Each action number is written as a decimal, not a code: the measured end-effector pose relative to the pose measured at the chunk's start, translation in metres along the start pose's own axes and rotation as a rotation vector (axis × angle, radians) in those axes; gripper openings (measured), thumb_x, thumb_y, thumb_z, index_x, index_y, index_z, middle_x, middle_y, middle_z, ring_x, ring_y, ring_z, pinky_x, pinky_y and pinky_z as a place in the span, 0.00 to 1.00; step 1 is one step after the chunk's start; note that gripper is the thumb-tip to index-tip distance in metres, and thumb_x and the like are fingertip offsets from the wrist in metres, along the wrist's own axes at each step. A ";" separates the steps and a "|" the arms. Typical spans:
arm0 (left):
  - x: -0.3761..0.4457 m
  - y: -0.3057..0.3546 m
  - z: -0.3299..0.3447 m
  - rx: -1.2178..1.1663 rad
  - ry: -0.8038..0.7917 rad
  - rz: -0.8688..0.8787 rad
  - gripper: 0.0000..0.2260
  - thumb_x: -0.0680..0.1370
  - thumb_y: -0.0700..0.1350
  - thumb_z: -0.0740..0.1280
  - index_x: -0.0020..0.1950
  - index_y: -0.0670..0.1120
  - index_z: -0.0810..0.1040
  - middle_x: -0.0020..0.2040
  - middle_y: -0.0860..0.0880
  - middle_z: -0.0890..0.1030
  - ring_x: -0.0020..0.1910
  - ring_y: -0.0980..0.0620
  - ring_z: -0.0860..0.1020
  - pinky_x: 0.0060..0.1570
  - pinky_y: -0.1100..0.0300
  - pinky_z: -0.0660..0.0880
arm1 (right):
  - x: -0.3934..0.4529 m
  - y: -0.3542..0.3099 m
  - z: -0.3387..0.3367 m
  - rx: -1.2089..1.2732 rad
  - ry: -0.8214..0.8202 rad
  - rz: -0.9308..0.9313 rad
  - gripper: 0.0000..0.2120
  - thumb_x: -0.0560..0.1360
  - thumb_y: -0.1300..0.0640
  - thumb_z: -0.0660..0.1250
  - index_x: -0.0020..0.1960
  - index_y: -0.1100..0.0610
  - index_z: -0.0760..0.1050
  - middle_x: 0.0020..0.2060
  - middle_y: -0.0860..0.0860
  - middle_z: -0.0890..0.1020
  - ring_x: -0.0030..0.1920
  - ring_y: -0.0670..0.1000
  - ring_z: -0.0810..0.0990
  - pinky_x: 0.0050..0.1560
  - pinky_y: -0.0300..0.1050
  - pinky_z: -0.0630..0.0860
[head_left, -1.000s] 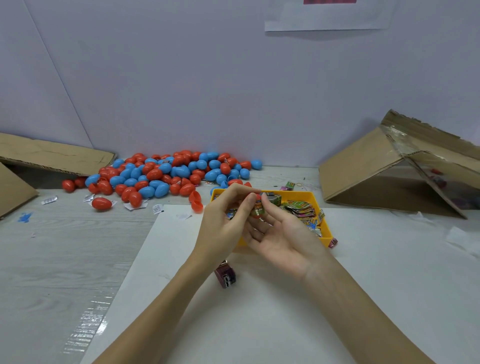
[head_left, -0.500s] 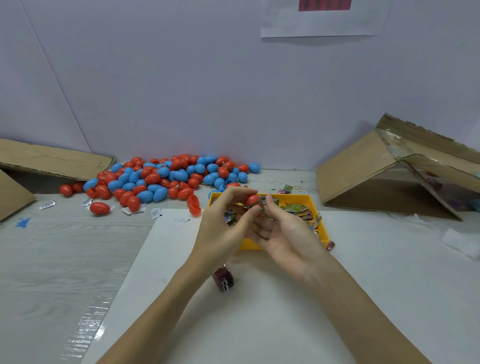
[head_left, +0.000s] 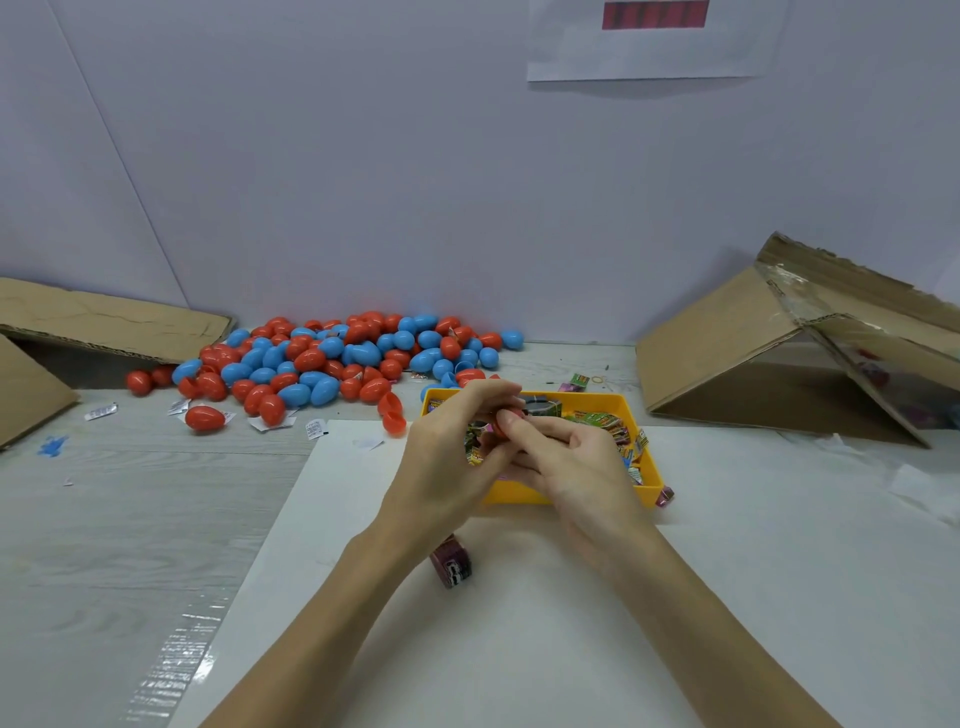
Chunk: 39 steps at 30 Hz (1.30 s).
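A small red plastic egg (head_left: 503, 422) is held between both hands above the yellow tray (head_left: 597, 401). My left hand (head_left: 451, 462) curls its fingers round the egg from the left and over its top. My right hand (head_left: 576, 463) grips the egg from the right, thumb on top. The tray holds several small printed packets (head_left: 602, 422) and a dark cube-shaped toy (head_left: 540, 406). Most of the egg is hidden by my fingers.
A pile of red and blue plastic eggs (head_left: 332, 358) lies at the back left by the wall. A small dark maroon cube (head_left: 451, 564) sits on the white sheet (head_left: 519, 623) under my left wrist. Cardboard boxes stand at the right (head_left: 769, 353) and left (head_left: 104, 322).
My right hand turned from palm-up with straight fingers to closing round the red egg. Both hands stayed over the tray and pressed closer together.
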<state>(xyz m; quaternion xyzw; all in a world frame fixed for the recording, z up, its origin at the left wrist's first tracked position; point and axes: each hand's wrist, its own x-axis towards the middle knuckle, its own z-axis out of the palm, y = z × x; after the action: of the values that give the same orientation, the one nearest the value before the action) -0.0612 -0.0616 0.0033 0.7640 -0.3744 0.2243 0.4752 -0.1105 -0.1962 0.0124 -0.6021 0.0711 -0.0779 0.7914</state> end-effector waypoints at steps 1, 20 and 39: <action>0.000 0.000 0.000 0.015 0.005 0.011 0.21 0.74 0.33 0.74 0.66 0.43 0.78 0.58 0.53 0.83 0.59 0.60 0.81 0.61 0.65 0.76 | 0.001 0.001 0.000 -0.007 0.007 -0.009 0.14 0.77 0.55 0.74 0.58 0.62 0.83 0.47 0.55 0.88 0.50 0.53 0.88 0.56 0.53 0.84; -0.003 0.010 -0.002 0.261 0.038 0.062 0.21 0.73 0.39 0.79 0.65 0.42 0.81 0.60 0.47 0.84 0.58 0.50 0.83 0.59 0.62 0.78 | 0.009 0.000 -0.010 -0.252 0.073 -0.130 0.14 0.76 0.49 0.74 0.57 0.56 0.83 0.44 0.51 0.88 0.46 0.51 0.88 0.47 0.45 0.85; 0.001 -0.007 -0.014 0.379 0.006 -0.086 0.05 0.80 0.44 0.71 0.53 0.44 0.83 0.50 0.51 0.82 0.51 0.52 0.78 0.51 0.55 0.78 | 0.052 -0.044 -0.089 0.529 0.059 -0.060 0.12 0.80 0.59 0.67 0.60 0.63 0.81 0.49 0.54 0.86 0.49 0.50 0.86 0.46 0.39 0.82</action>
<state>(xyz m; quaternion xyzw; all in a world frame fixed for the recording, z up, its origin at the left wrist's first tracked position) -0.0550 -0.0481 0.0065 0.8544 -0.2911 0.2728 0.3329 -0.0794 -0.3026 0.0302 -0.3735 0.0533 -0.1345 0.9163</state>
